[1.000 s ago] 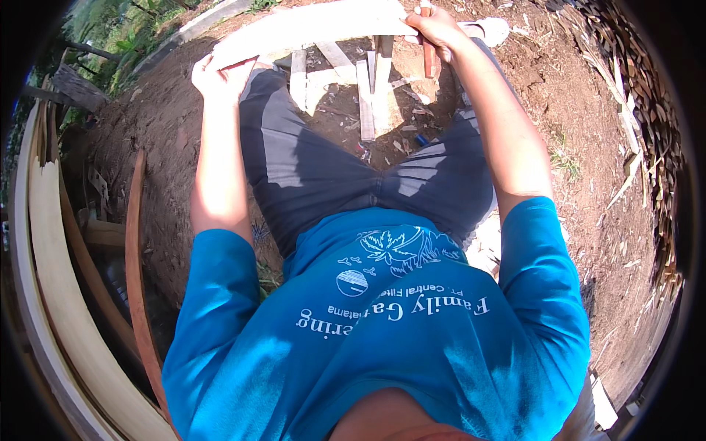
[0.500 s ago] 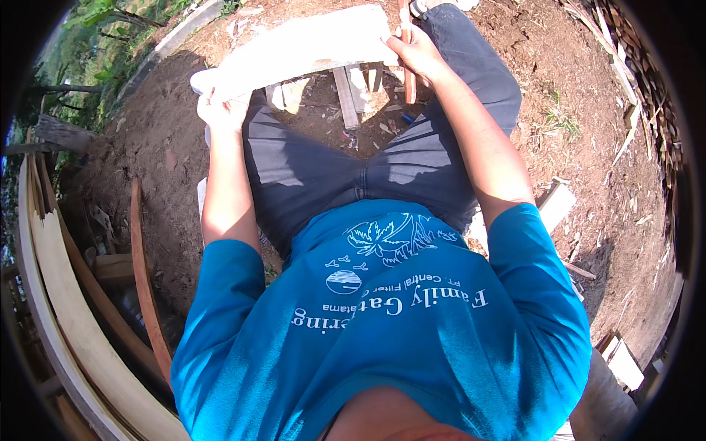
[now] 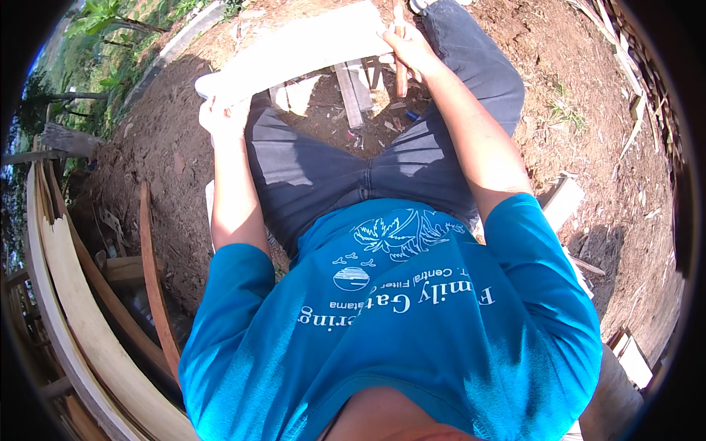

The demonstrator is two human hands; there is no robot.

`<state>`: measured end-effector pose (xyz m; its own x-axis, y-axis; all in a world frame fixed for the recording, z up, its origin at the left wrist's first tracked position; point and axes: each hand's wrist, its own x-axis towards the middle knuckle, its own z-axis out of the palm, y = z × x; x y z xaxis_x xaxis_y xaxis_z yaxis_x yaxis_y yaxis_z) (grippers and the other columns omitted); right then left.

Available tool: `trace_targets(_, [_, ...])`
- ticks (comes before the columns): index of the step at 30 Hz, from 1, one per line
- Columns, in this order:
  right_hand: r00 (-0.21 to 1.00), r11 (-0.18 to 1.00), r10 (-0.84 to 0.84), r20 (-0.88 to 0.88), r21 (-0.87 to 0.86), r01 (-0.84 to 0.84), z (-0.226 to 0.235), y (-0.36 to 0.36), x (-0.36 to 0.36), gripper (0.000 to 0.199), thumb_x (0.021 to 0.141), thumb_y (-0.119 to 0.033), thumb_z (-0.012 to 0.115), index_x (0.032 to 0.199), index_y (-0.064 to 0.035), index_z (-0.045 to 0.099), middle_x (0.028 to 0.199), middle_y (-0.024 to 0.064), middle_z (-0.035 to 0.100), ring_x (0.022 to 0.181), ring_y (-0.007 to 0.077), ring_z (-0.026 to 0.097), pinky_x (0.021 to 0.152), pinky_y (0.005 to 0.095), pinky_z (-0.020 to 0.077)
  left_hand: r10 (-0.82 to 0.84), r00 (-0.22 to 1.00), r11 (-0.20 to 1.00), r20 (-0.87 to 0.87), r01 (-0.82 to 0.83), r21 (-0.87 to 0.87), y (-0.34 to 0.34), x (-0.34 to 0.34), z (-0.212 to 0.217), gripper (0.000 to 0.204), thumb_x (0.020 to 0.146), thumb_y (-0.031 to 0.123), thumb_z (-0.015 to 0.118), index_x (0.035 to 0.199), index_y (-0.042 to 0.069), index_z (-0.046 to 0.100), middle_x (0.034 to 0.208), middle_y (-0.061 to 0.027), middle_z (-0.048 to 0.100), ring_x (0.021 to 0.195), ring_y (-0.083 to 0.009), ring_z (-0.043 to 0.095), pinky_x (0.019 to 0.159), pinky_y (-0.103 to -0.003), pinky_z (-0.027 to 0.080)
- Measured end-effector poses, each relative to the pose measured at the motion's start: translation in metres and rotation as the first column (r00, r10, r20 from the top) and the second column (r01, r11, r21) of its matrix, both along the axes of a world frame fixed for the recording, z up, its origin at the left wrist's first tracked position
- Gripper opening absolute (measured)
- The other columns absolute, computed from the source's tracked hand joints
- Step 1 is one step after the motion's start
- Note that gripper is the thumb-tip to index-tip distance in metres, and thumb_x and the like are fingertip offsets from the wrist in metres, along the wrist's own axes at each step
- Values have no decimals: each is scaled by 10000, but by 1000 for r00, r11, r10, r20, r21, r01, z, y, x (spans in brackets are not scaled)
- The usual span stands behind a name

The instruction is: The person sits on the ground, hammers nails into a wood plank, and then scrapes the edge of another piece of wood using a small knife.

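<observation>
pale plank held across the knees

curved boards [image 3: 81,323] are stacked at left. the plank's left end is gripped by the left hand [image 3: 220,117], fingers curled. the pale plank [image 3: 294,51] spans the knees. a brown stick [image 3: 399,66] is clasped by the right hand [image 3: 408,51].

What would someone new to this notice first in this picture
The bright blue T-shirt fills the lower middle. At the top, a pale wooden plank lies across the knees, the left hand at its near end and the right hand gripping a brown wooden handle. Curved boards line the left edge.
</observation>
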<state>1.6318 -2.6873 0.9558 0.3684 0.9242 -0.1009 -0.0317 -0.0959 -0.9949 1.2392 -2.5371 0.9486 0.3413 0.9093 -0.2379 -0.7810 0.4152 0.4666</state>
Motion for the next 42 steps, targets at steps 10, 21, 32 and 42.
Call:
trace_targets(10, [976,999,-52,-211,-26,48,14,-6,-24,194,999,-167,625,1111,-53,516,982,77,596,838,197,669,746,396,647,30,997,997,67,-25,-77,-2,-16,-11,550,892,190,374,1352,-97,469,1371,-270,551,1297,-429,526,1107,-633,391])
trace_targets(21, [903,983,-177,-392,-19,184,7,-11,-10,84,1013,-110,579,1046,-53,527,905,45,598,735,134,653,737,360,657,199,965,980,169,-191,-63,-20,-4,-1,733,995,496,413,1502,-26,323,1564,-256,341,1440,-441,367,1151,-634,354])
trace_targets(32, [842,963,-239,-484,-7,270,9,-27,-28,82,1010,-104,601,1038,-70,532,894,25,599,690,114,617,655,304,608,29,997,999,-75,-32,-38,-74,67,19,1072,899,832,350,1623,112,21,1656,-248,107,1478,-518,226,1137,-714,304])
trace_targets(42, [820,957,-276,-502,-59,285,13,-51,4,204,958,-123,699,1045,-101,516,807,21,602,610,139,613,534,293,554,-24,951,999,-307,30,12,15,38,39,1044,938,793,320,1550,-47,226,1547,-296,345,1428,-509,335,1124,-698,338])
